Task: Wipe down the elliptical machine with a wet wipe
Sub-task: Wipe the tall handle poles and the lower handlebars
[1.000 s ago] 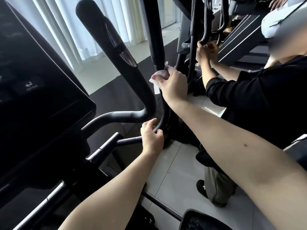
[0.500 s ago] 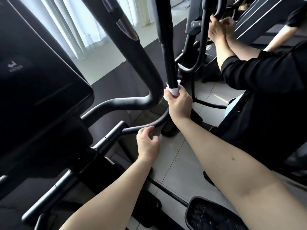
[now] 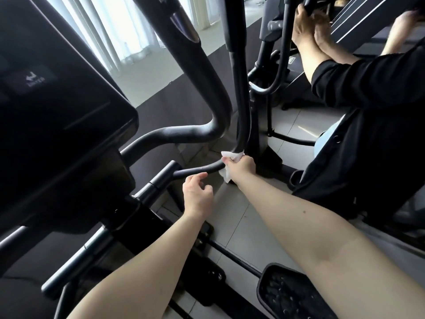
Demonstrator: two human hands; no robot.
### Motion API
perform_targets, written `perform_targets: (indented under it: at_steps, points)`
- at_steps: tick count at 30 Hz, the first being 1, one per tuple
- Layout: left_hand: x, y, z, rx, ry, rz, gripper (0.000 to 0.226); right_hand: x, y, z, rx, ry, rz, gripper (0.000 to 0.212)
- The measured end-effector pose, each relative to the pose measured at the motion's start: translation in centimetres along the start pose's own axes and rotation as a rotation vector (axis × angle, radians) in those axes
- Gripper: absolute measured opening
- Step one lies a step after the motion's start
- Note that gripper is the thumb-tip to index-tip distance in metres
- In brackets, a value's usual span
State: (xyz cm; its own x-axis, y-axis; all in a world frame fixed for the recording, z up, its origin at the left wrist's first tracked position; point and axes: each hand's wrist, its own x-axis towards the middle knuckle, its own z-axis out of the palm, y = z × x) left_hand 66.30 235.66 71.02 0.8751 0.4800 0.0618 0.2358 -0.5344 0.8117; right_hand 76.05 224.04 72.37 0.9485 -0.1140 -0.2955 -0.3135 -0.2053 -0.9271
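The black elliptical machine fills the left and middle, with its console (image 3: 57, 107) at the left and a thick curved handlebar (image 3: 202, 88) beside a thinner moving arm bar (image 3: 241, 100). My right hand (image 3: 241, 165) grips the white wet wipe (image 3: 226, 173) wrapped round the low bend of the thin bar. My left hand (image 3: 197, 194) hovers just below the horizontal part of that bar, fingers loosely curled, holding nothing.
A person in a black top (image 3: 372, 111) stands close on the right, both hands on a neighbouring machine's handles (image 3: 308, 28). A foot pedal (image 3: 289, 293) lies at the bottom right. Grey tiled floor (image 3: 234, 226) runs below; white curtains (image 3: 110, 31) hang behind.
My right hand slid the wipe down the thin bar from the upper grip to its low bend. My left hand let go of the horizontal bar. The view tilted downward.
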Motion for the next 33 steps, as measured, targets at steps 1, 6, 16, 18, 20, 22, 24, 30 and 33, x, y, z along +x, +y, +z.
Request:
perform_targets:
  at_steps: [1, 6, 16, 18, 20, 22, 24, 30, 33]
  points:
    - [0.0, 0.2, -0.1, -0.002, 0.0, 0.001, 0.043, -0.3, 0.3, -0.6, -0.066, -0.016, 0.002, 0.033]
    - [-0.2, 0.9, 0.2, -0.033, -0.017, -0.015, 0.041, -2.3, -0.5, -3.4, -0.261, 0.002, -0.075, 0.039]
    - [-1.2, -0.2, -0.5, 0.005, -0.007, -0.057, 0.041, -1.4, -4.0, -4.7, -0.689, 0.069, -1.31, 0.018]
    - [-1.1, -0.4, -1.0, 0.01, -0.01, -0.068, 0.04, 1.1, -2.5, -3.9, -1.307, 0.225, -1.398, 0.035]
    - [-0.8, -0.6, -1.3, 0.014, -0.013, -0.079, 0.04, 1.7, -0.8, -3.5, -1.813, 0.198, -1.254, 0.052]
    - [-0.6, -0.9, -1.6, 0.019, -0.014, -0.089, 0.04, 1.6, 0.1, -2.6, -1.899, 0.176, -1.191, 0.061]
    - [-0.5, -1.4, -2.0, 0.017, -0.015, -0.094, 0.04, 1.1, 0.8, -1.3, -1.901, 0.182, -1.198, 0.062]
    - [-0.5, -3.3, -3.9, 0.016, 0.012, -0.099, 0.042, 1.4, 4.1, 5.6, -1.721, -0.117, -1.063, 0.059]
    - [-0.1, -4.0, -5.0, 0.015, 0.048, -0.082, 0.041, 2.0, 5.1, 10.3, -1.525, -0.304, -0.901, 0.062]
